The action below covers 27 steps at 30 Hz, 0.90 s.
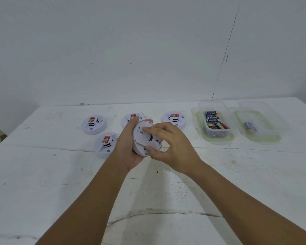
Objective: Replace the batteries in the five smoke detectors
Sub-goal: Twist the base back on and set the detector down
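Held detector (145,138) is up off the table (42,174), back side toward camera, tilted. Left hand (129,144) cups it from the left, fingers curled over the top rim. Right hand (168,144) grips the back plate, thumb at the lower edge, fingertips on the upper part.

Four more detectors lie face up behind: far left (94,125), near left (105,145) just beside the left wrist, middle (131,119) partly hidden by the left hand, right (174,119) behind the right hand.

Battery tub (216,121) sits right of them, near the wall (148,50). Second tub (258,121) beside it holds one battery (250,127). Near half of the table is bare under both forearms.
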Each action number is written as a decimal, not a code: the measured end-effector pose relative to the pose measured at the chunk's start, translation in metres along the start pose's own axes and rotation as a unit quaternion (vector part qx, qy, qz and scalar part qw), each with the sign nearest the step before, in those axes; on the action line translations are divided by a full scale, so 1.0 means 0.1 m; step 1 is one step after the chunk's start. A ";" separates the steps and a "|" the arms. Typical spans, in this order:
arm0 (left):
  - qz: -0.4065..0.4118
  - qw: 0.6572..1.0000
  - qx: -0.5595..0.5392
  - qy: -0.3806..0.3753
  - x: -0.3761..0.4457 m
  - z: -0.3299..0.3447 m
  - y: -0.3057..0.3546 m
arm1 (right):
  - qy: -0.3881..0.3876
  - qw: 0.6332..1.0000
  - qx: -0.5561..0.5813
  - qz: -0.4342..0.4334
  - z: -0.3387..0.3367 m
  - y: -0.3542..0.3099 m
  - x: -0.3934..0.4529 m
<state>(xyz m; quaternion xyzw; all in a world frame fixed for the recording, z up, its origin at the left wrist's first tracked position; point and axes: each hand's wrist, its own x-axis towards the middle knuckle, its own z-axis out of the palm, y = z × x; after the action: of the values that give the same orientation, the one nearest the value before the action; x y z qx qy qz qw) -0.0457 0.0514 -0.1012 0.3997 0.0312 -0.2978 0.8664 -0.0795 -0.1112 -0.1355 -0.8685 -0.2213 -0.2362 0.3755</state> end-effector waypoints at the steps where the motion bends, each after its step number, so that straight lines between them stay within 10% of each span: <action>1: 0.000 1.000 -0.003 -0.007 0.00 0.01 0.00 | 0.001 1.000 0.001 -0.001 0.01 0.01 0.01; 27: 0.006 1.000 0.020 -0.011 0.11 -0.08 -0.02 | -0.030 0.999 0.028 0.011 -0.03 0.08 -0.01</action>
<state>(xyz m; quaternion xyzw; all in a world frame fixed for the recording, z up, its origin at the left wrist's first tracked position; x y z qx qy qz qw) -0.0364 0.0507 -0.1111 0.4134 0.0132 -0.2972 0.8606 -0.0762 -0.1191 -0.1383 -0.8668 -0.2288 -0.1997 0.3954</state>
